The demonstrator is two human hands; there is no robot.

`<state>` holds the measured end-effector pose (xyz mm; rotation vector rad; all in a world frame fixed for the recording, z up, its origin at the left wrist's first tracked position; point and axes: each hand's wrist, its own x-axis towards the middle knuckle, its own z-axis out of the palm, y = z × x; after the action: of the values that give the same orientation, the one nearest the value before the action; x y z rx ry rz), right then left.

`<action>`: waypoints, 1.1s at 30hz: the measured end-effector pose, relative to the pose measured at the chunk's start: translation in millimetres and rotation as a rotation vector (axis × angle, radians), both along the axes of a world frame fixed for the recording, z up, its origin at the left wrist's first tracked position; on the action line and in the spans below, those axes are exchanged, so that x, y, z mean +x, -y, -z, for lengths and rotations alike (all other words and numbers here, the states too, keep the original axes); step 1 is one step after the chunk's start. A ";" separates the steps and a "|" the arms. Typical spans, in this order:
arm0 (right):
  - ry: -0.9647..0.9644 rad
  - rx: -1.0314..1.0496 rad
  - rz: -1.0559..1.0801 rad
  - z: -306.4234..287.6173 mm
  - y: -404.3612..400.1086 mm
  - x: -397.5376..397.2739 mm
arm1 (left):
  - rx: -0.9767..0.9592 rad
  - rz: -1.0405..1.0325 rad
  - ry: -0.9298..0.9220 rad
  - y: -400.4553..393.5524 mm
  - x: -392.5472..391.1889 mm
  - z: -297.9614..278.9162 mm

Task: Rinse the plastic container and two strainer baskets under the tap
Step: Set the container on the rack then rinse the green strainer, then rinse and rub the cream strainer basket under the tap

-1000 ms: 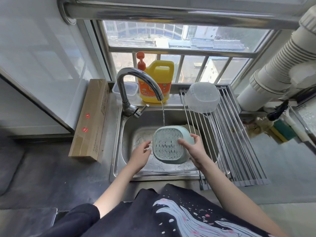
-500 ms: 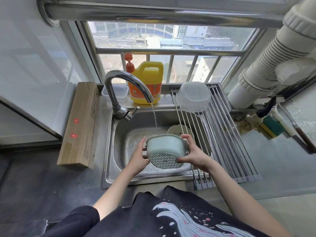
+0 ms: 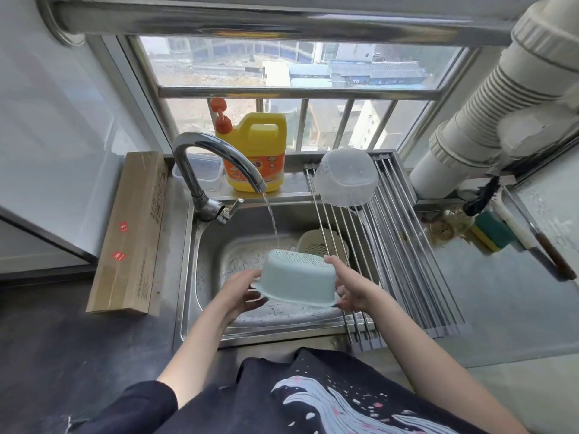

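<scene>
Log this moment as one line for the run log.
blue strainer basket upside down under tap stream | left hand, right hand hold rim | clear container on rack

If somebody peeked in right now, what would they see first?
Probably the pale blue strainer basket, held upside down over the sink between the left hand and the right hand, with tap water falling on its holey bottom. Next, the bright yellow soap jug on the ledge behind the tap.

two strainer baskets (image 3: 297, 281) (image 3: 322, 244), one clear container (image 3: 346, 180), two hands (image 3: 241, 292) (image 3: 352, 289)
</scene>
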<state>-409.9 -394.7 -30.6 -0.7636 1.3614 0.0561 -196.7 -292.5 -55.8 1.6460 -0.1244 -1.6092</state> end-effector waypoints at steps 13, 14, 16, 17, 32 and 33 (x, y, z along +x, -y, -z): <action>0.265 0.004 0.003 6.4 23.0 -27.6 | -0.039 0.128 0.019 33.2 -5.1 -26.0; 0.262 -0.057 0.011 5.6 27.4 -32.4 | -0.058 0.136 0.022 36.1 -13.1 -25.6; 0.206 -0.186 0.043 5.2 37.7 -41.0 | -0.109 0.124 0.005 44.9 -31.4 -26.7; 0.157 -0.267 0.060 6.0 44.5 -45.1 | -0.140 0.117 -0.013 51.3 -40.5 -27.8; -0.370 -0.843 0.369 35.8 105.5 -54.8 | -0.218 0.753 0.680 164.3 -100.9 6.8; -0.436 -0.841 0.331 38.6 107.3 -54.8 | -0.209 0.785 0.700 165.7 -101.9 9.3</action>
<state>-464.7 -502.0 -69.1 -1.2520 1.9370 -0.6856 -298.6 -458.2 -65.1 2.0428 -1.3877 -1.3657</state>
